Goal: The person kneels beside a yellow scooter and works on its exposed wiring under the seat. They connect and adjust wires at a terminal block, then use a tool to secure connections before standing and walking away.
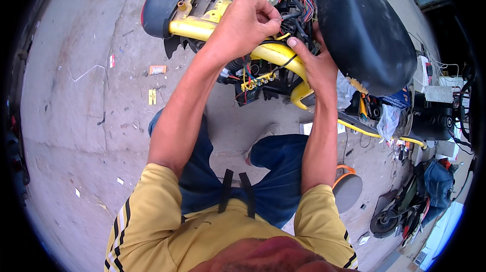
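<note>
A yellow tubular scooter frame [273, 55] with a bundle of coloured wires and black connectors [304, 4] lies across the top of the view. My left hand [243, 26] is closed in a pinch among the wires, holding something too small to make out. My right hand [316, 64] is curled at the frame's right side, thumb raised, fingers partly hidden behind cables, gripping something I cannot make out. A yellow terminal strip [258, 81] hangs below the tube. A large black seat [362, 29] is tipped up at the right, and a black rear panel [164, 4] sits at the upper left.
Plastic bags [390, 120] and tools lie beside a black case [433, 122] at the right. A parked two-wheeler [405, 201] and a round grey object with orange edging [347, 191] stand lower right. Small scraps [157, 69] dot the concrete floor [76, 120].
</note>
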Tool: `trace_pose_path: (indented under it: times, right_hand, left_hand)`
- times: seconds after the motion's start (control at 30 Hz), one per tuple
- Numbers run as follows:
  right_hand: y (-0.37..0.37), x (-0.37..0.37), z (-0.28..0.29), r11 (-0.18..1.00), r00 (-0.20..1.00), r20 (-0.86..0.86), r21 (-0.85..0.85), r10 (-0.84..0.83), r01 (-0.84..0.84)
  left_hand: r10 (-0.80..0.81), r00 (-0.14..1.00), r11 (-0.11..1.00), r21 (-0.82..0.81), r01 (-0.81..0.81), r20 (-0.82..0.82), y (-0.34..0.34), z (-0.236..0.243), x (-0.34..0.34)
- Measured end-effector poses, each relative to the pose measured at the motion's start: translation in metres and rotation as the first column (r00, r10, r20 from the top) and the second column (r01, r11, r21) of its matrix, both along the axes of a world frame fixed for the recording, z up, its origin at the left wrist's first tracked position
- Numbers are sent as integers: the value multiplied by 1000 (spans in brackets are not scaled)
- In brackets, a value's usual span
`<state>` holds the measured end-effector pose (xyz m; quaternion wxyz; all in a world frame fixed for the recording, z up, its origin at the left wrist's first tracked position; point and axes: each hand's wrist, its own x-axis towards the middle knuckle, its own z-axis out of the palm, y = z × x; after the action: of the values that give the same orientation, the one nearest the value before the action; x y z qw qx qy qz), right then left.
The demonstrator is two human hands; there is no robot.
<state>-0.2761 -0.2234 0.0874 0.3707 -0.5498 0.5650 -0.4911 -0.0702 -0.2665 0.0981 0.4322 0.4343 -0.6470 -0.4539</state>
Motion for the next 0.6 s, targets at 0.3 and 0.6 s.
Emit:
trace_pose_path:
  times: [0.3, 0.6]
  right_hand:
    - [-6, -7, -5, 994, 994, 16, -17, 107, -107]
    - [-8, -8, 2, 973, 973, 12, -14, 230, -230]
  left_hand:
    - [21, 1000, 999, -43, -21, 6, 1, 0, -2]
    - [18, 1000, 998, -61, -18, 4, 3, 2, -3]
